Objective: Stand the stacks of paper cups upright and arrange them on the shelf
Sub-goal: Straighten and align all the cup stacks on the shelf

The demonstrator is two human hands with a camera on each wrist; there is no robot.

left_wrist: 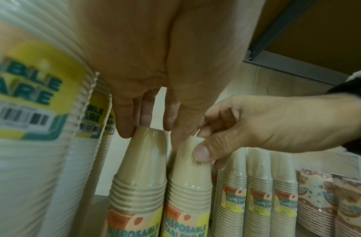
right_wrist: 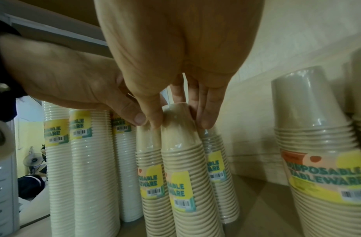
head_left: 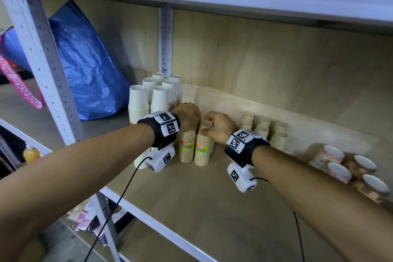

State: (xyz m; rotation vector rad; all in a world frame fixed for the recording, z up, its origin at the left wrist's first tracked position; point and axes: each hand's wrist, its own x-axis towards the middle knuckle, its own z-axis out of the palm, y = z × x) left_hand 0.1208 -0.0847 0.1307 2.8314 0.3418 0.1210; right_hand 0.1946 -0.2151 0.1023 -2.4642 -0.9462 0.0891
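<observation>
Two tan paper cup stacks in clear wrap stand side by side on the wooden shelf [head_left: 212, 208], cup bases upward. My left hand [head_left: 189, 119] [left_wrist: 151, 133] grips the top of the left tan stack [head_left: 187, 147] [left_wrist: 143, 160] between fingers and thumb. My right hand [head_left: 209, 127] [right_wrist: 179, 121] pinches the top of the right tan stack [head_left: 203, 152] [right_wrist: 181, 152], thumb in front and fingers behind. The two stacks touch, and the right one leans slightly. Taller white cup stacks [head_left: 148, 100] stand just left. More upright tan stacks [head_left: 263, 130] stand to the right.
Several patterned pink cup stacks [head_left: 350, 168] stand at the shelf's right end. A blue bag [head_left: 85, 66] fills the neighbouring bay beyond the white upright post [head_left: 165, 38]. The shelf above hangs low over the cups. Bare shelf board lies in front of the stacks.
</observation>
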